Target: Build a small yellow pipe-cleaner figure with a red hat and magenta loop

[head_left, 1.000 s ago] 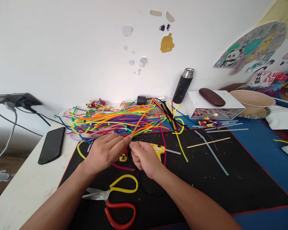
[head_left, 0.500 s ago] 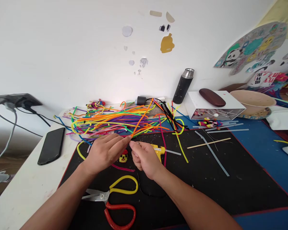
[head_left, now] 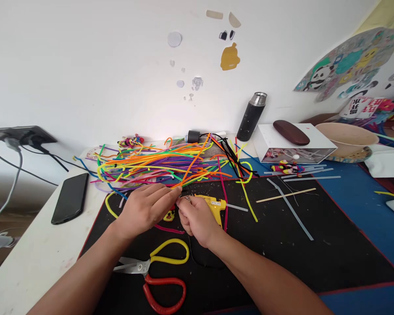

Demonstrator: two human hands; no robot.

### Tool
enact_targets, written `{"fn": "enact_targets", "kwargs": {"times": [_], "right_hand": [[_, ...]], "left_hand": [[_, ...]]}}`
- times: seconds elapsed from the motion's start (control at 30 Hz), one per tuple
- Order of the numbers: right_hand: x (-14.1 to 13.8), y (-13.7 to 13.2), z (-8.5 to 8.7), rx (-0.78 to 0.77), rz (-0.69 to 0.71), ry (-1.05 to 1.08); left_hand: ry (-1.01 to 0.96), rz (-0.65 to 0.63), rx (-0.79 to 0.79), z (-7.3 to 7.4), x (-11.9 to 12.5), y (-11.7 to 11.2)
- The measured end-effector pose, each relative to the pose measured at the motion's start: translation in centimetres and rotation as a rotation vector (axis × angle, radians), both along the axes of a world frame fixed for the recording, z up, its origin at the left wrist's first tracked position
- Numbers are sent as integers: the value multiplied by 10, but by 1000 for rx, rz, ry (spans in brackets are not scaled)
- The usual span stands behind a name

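My left hand (head_left: 147, 208) pinches the near end of an orange pipe cleaner (head_left: 192, 168) that runs up and back over the heap of coloured pipe cleaners (head_left: 151, 166). My right hand (head_left: 197, 218) is curled in a pinch right beside it, fingertips almost touching the left ones; what it holds is too small to make out. A small yellow and red figure (head_left: 169, 215) lies on the black mat (head_left: 282, 236) under the hands. A yellow glue gun (head_left: 213, 204) lies just behind my right hand.
Scissors with a yellow and a red handle (head_left: 160, 273) lie near the mat's front. A black phone (head_left: 70, 197) is at the left. Clear glue sticks (head_left: 290, 209), a wooden stick (head_left: 285, 195), a black flask (head_left: 251, 117), a white box (head_left: 293, 144) and a bowl (head_left: 346, 136) stand at the right.
Both hands have drawn slightly closer together, the right hand edging left and up toward the left fingertips. The view has tilted a little.
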State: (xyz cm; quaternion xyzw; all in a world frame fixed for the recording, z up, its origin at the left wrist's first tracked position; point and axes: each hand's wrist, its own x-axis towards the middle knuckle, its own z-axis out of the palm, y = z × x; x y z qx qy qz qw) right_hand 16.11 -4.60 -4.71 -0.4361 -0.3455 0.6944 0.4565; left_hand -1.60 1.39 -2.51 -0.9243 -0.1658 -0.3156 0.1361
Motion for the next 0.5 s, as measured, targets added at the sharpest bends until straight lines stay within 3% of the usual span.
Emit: {"fn": "enact_targets", "kwargs": {"times": [0.5], "right_hand": [[0, -1, 2, -37, 12, 71]], "left_hand": [[-3, 8, -7, -3, -2, 1]]}}
